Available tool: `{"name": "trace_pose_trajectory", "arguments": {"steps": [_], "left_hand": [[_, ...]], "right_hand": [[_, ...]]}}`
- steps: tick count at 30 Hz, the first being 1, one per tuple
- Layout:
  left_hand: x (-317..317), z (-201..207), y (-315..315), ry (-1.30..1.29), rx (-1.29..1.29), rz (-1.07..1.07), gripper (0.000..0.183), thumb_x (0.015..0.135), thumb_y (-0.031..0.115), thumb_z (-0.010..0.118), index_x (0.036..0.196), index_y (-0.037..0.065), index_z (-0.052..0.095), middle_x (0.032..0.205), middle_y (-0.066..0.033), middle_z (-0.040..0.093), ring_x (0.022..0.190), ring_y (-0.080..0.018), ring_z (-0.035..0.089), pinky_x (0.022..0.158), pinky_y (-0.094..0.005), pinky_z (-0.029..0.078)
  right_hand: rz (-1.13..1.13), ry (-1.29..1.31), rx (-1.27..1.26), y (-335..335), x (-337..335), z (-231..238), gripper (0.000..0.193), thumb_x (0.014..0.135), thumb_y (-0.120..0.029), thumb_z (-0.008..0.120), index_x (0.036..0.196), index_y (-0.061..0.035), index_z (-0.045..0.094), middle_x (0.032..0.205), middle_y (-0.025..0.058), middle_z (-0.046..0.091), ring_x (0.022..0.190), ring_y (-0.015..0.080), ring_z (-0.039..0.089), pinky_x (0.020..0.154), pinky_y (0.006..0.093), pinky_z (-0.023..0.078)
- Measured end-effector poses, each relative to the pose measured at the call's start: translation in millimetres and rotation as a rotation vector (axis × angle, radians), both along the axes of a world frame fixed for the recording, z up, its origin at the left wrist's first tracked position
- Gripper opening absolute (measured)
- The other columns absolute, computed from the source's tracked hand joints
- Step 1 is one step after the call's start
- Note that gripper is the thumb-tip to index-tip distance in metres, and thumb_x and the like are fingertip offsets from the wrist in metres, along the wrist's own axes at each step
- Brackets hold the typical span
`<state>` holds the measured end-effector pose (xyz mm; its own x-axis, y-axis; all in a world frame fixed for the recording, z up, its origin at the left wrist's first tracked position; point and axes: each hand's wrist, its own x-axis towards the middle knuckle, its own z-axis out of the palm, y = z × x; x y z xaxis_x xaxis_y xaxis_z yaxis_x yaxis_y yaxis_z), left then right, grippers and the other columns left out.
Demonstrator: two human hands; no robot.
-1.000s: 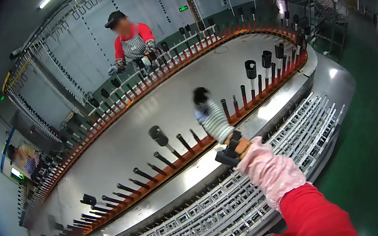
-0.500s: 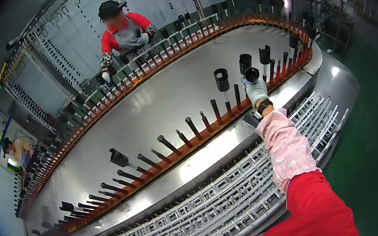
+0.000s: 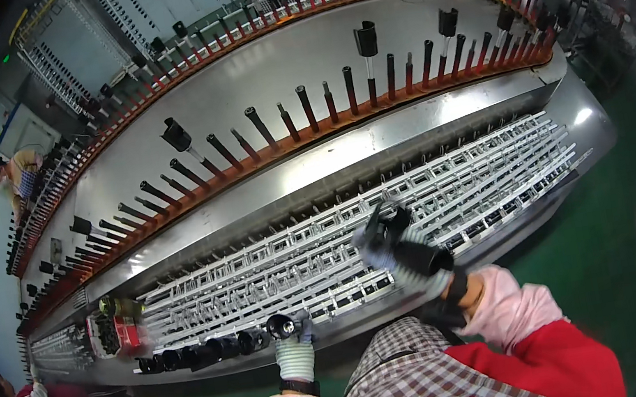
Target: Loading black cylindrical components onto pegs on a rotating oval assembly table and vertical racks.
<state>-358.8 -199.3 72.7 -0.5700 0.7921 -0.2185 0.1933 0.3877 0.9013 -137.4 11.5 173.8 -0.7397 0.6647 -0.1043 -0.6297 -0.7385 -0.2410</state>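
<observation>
At left we have a red box, near a row of black cups in front of the silver racks. Our left hand grasps the end cup. Farther right, our blurred right hand clutches a dark cup over those racks.

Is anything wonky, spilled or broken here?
Nothing looks plainly spilled or broken. One shiny black cup-shaped part left of centre leans left, but the slim black-topped red rods beside it lean too, so maybe that's just the bendy lens. The pale-gloved right hand looks smeary, probably just motion blur.
</observation>
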Motion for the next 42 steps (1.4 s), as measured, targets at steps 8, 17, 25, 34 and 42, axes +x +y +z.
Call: {"name": "trace_pose_trajectory", "arguments": {"steps": [8, 17, 25, 34, 42], "left_hand": [[11, 51, 14, 0.392, -0.202, -0.138, 0.028, 0.087, 0.029, 0.060, 0.097, 0.002, 0.060, 0.082, -0.0123, 0.065, 0.066, -0.0209, 0.061, 0.054, -0.0341, 0.046], [-4, 60, 11, 0.188, -0.208, -0.128, 0.036, 0.088, 0.038, 0.057, 0.106, 0.007, 0.059, 0.079, -0.0118, 0.066, 0.060, -0.0184, 0.060, 0.053, -0.0350, 0.048], [-46, -21, 7, 0.573, -0.141, -0.210, 0.043, 0.087, 0.047, 0.051, 0.110, 0.011, 0.056, 0.092, -0.0168, 0.065, 0.086, -0.0350, 0.061, 0.070, -0.0433, 0.047], [-21, 221, -21, -0.246, -0.207, -0.525, 0.032, 0.088, 0.022, 0.057, 0.109, -0.001, 0.059, 0.093, -0.0113, 0.063, 0.076, -0.0179, 0.065, 0.064, -0.0275, 0.053], [2, 301, 220, -0.093, 0.363, -0.392, 0.030, 0.092, 0.027, 0.054, 0.111, 0.004, 0.056, 0.100, -0.0071, 0.062, 0.073, -0.0147, 0.062, 0.062, -0.0240, 0.048]], "right_hand": [[0.037, -0.318, 0.036, -97, -50, -108, 0.019, 0.087, -0.027, 0.059, 0.087, -0.0091, 0.061, 0.064, -0.0032, 0.056, 0.047, 0.0065, 0.048, 0.043, 0.0225, 0.038], [0.006, -1.322, 1.411, -122, -60, 4, 0.034, 0.079, -0.019, 0.064, 0.111, -0.0090, 0.058, 0.096, 0.0134, 0.064, 0.086, 0.0303, 0.061, 0.076, 0.0351, 0.049], [-0.128, -1.410, 1.237, -92, -49, -40, 0.018, 0.084, -0.014, 0.058, 0.098, -0.0037, 0.063, 0.081, 0.0135, 0.066, 0.073, 0.0203, 0.062, 0.067, 0.0336, 0.049], [0.019, -1.496, 1.338, -68, -24, -33, 0.026, 0.082, -0.027, 0.057, 0.102, -0.0104, 0.059, 0.078, 0.0164, 0.064, 0.068, 0.0309, 0.061, 0.063, 0.0404, 0.048], [0.392, -0.939, 1.454, -22, 1, -17, 0.039, 0.084, -0.012, 0.057, 0.123, -0.0082, 0.052, 0.098, 0.0154, 0.064, 0.081, 0.0253, 0.060, 0.073, 0.0363, 0.048]]}}
